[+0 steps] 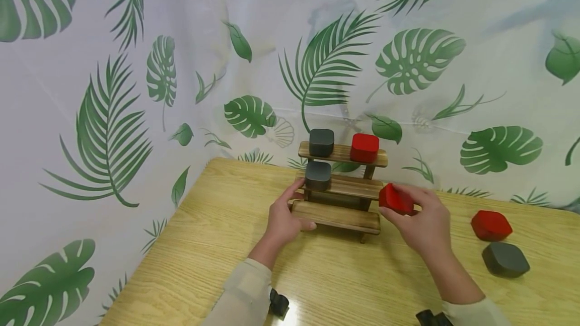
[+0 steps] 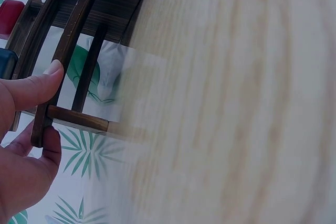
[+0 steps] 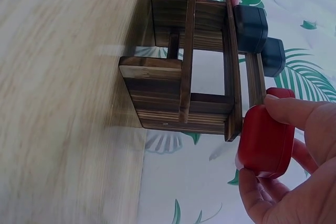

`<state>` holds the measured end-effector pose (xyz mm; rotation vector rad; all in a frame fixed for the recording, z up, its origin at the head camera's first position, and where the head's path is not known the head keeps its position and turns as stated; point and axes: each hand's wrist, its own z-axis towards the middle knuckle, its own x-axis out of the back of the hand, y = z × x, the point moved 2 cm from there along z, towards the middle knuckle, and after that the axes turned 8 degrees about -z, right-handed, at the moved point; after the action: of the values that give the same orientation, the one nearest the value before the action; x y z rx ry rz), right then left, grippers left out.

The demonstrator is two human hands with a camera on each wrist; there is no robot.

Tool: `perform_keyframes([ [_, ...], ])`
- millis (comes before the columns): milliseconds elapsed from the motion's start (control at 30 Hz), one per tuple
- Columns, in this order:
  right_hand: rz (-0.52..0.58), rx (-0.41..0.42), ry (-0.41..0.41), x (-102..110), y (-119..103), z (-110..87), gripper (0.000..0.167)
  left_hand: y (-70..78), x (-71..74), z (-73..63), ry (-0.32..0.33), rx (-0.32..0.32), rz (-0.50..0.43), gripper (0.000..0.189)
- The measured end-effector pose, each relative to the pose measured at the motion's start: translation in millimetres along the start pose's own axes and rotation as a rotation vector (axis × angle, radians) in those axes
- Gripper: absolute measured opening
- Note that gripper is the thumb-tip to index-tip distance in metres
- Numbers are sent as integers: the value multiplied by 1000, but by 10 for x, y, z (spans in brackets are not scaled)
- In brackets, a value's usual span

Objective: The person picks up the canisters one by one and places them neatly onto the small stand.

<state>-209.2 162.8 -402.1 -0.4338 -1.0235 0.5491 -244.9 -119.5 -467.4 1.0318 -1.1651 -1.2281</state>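
A three-tier wooden shelf stand (image 1: 335, 215) is on the table against the backdrop. My left hand (image 1: 282, 220) grips its left end, thumb over the lowest tier and fingers underneath, as the left wrist view shows. My right hand (image 1: 428, 223) pinches a red rounded box (image 3: 265, 140) between thumb and fingers, at the right end of the middle tier. Whether that box touches the tier I cannot tell. One dark grey box (image 1: 318, 175) sits on the middle tier's left. Up on the top tier are another dark grey box (image 1: 321, 142) and a red box (image 1: 364, 147).
On the table to the right lie a red box (image 1: 491, 225) and, nearer me, a dark grey box (image 1: 505, 259). A leaf-printed cloth (image 1: 281, 64) hangs right behind the stand and along the left side of the wooden table (image 1: 217, 235).
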Motion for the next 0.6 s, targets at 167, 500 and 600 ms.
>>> perform_keyframes([
  [167,1,9,6,-26,-21,21,55,-3,2,4,0,16,1,108],
  [500,0,-5,-20,-100,-57,76,54,-16,0,8,0,33,8,108],
  [600,0,-7,-24,-113,-65,85,55,-23,-2,9,1,31,11,108],
])
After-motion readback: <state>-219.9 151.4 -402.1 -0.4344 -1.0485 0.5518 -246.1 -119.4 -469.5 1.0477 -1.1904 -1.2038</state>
